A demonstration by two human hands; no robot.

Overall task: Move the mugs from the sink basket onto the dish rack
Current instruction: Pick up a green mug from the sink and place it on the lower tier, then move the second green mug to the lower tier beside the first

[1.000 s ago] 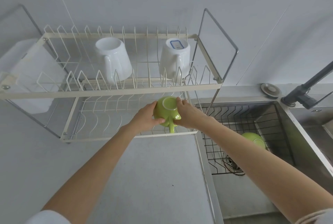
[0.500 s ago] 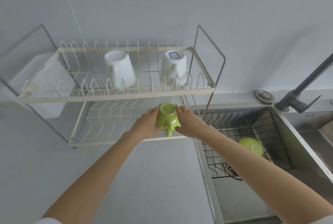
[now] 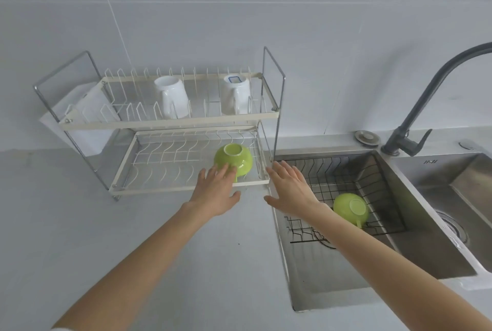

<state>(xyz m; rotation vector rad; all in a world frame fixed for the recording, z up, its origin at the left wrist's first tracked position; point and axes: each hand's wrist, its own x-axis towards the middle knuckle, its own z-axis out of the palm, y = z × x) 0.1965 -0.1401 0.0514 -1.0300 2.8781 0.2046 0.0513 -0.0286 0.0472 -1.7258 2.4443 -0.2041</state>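
Observation:
A green mug sits upside down at the right end of the lower shelf of the cream two-tier dish rack. My left hand is open just in front of it, fingertips close to its near side. My right hand is open with spread fingers, past the rack's right edge, over the sink's left rim. A second green mug lies upside down in the black wire sink basket. Two white mugs stand inverted on the upper shelf.
The steel sink holds the basket; a second basin with a drain lies to its right. A dark faucet arches over the back right. Grey counter stretches in front of the rack. A white board leans at the rack's left end.
Both hands let go of the green mug, which now rests on the lower shelf. The hands have pulled back toward me and spread open. The view has tilted down.

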